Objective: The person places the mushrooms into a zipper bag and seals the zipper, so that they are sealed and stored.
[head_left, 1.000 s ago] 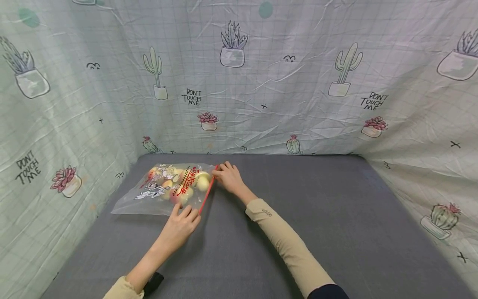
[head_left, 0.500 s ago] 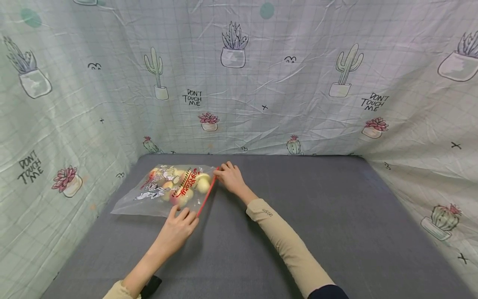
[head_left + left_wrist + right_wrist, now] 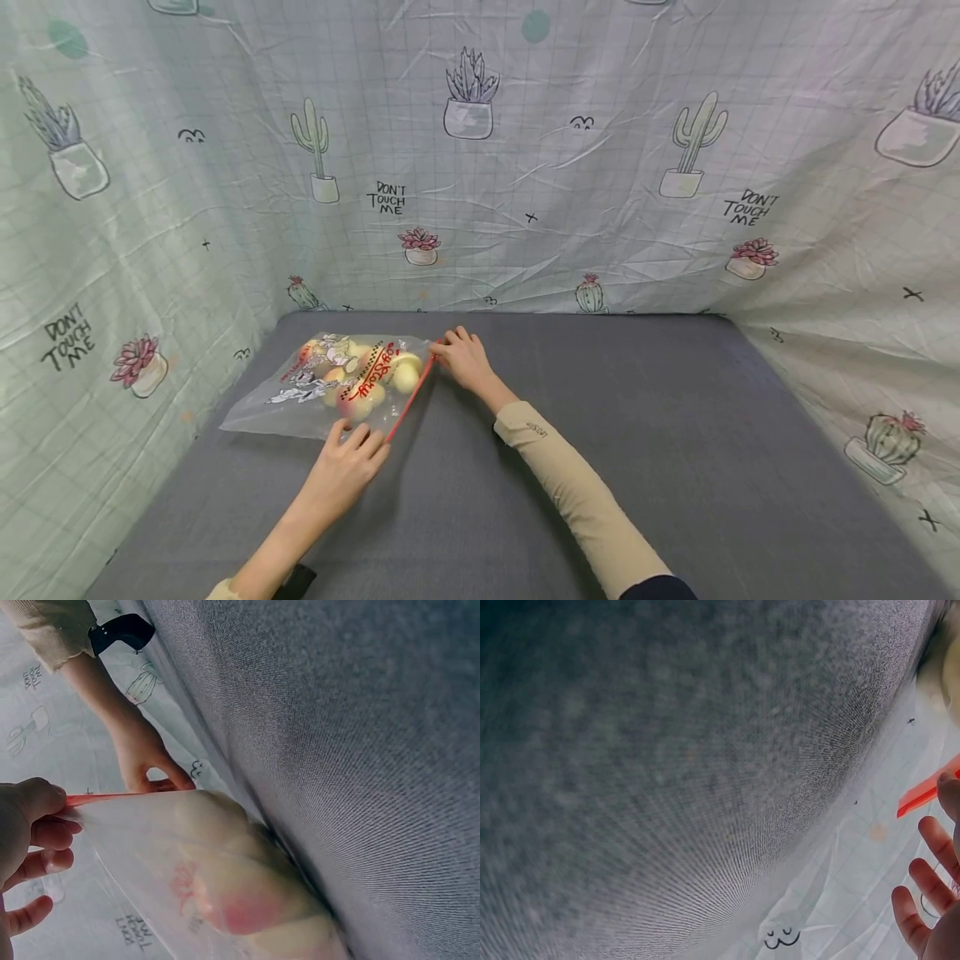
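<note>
A clear plastic zip bag (image 3: 288, 408) with red and white cartoon print lies at the left of the table. Inside it are several round yellow-and-red fruits (image 3: 407, 377), perhaps apples or peaches. Along its right edge runs a red zip strip (image 3: 411, 402). My left hand (image 3: 345, 467) pinches the near end of that strip; in the left wrist view, thumb and forefinger of the left hand (image 3: 26, 832) grip the red edge, other fingers loosely bent. At the far end, my right hand (image 3: 461, 358) pinches the strip's corner. The right wrist view shows the strip's tip (image 3: 922, 796) by the thumb.
A dark grey cloth covers the table (image 3: 637, 450). Pale curtains (image 3: 525, 167) printed with cacti close off the back and both sides. A black band (image 3: 124, 631) is on the right wrist.
My left hand has moved slightly toward me and to the left, with the strip's near end following it. The right hand has stayed at the far corner.
</note>
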`<state>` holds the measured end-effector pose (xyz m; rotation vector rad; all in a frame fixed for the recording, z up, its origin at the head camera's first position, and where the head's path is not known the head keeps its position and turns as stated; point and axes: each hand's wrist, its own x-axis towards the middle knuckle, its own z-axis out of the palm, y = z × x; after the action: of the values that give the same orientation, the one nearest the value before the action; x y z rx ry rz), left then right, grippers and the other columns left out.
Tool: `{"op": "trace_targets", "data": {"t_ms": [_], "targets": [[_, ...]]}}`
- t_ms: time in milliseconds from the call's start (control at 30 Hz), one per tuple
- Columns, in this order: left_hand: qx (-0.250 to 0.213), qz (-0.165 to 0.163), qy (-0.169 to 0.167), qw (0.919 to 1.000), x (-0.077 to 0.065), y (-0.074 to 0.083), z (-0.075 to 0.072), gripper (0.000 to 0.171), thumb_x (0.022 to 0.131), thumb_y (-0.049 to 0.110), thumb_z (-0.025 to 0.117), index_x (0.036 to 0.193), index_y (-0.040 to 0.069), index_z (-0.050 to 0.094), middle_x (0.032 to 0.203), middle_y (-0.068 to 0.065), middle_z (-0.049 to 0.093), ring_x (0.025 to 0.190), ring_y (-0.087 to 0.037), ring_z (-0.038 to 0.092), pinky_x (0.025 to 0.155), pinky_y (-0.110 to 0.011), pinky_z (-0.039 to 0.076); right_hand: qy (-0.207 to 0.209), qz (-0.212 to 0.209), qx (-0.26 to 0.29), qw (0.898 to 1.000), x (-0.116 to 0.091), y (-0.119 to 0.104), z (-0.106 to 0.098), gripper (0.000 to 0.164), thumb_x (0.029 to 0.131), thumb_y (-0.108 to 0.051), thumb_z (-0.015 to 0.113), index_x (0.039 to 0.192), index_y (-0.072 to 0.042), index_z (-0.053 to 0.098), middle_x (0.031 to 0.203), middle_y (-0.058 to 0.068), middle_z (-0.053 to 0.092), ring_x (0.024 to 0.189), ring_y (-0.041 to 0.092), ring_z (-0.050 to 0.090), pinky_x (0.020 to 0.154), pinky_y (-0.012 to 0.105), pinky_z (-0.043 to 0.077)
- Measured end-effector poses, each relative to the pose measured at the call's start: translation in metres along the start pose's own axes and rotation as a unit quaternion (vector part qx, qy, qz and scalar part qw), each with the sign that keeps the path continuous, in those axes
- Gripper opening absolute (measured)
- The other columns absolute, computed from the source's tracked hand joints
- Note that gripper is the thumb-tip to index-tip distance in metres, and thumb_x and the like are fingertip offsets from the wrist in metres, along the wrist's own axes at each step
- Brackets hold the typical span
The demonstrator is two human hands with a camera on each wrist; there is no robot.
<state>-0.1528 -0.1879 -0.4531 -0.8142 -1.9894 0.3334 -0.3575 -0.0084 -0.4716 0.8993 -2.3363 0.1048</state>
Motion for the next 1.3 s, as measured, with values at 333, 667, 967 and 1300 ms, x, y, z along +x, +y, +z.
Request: {"op": "trace_targets", "data": {"t_ms": [333,667,967,1300], "targets": [[0.006,-0.001,-0.026,0.9996,-0.005,0.0,-0.007,0.027,0.084,0.012,0.034,0.069,0.009,0.056,0.068,-0.001,0.046,0.064,-0.018,0.043,0.07,-0.039,0.037,0.01,-0.001,0.0,1.0,-0.001,0.0,0.001,0.009,0.085,-0.03,0.057,0.092,-0.031,0.064,0.088,-0.003,0.057,0.081,0.016,0.047,0.057,0.023,0.029],[-0.004,-0.005,-0.012,0.9999,-0.004,0.0,-0.011,0.039,0.092,0.013,0.026,0.068,0.009,0.056,0.067,-0.001,0.046,0.063,-0.018,0.043,0.069,-0.039,0.037,-0.012,0.009,-0.003,1.0,-0.001,0.002,-0.001,0.011,0.087,-0.029,0.054,0.094,-0.031,0.063,0.089,-0.002,0.057,0.083,0.016,0.047,0.059,0.026,0.036],[-0.013,-0.014,-0.012,0.9998,-0.006,-0.001,-0.016,0.045,0.095,0.011,0.019,0.069,0.009,0.056,0.069,-0.001,0.047,0.064,-0.017,0.044,0.069,-0.04,0.037,-0.015,0.013,-0.005,1.0,-0.002,0.002,0.0,0.012,0.088,-0.03,0.053,0.095,-0.032,0.063,0.09,-0.002,0.057,0.083,0.016,0.047,0.058,0.025,0.035],[-0.007,-0.012,-0.024,0.9996,-0.006,-0.004,-0.02,0.033,0.089,0.01,0.029,0.07,0.009,0.056,0.07,-0.001,0.047,0.066,-0.017,0.045,0.069,-0.04,0.037,-0.042,0.036,-0.005,0.998,-0.001,0.005,0.001,0.017,0.089,-0.03,0.052,0.102,-0.032,0.062,0.093,-0.001,0.057,0.087,0.016,0.047,0.061,0.028,0.039]]}}
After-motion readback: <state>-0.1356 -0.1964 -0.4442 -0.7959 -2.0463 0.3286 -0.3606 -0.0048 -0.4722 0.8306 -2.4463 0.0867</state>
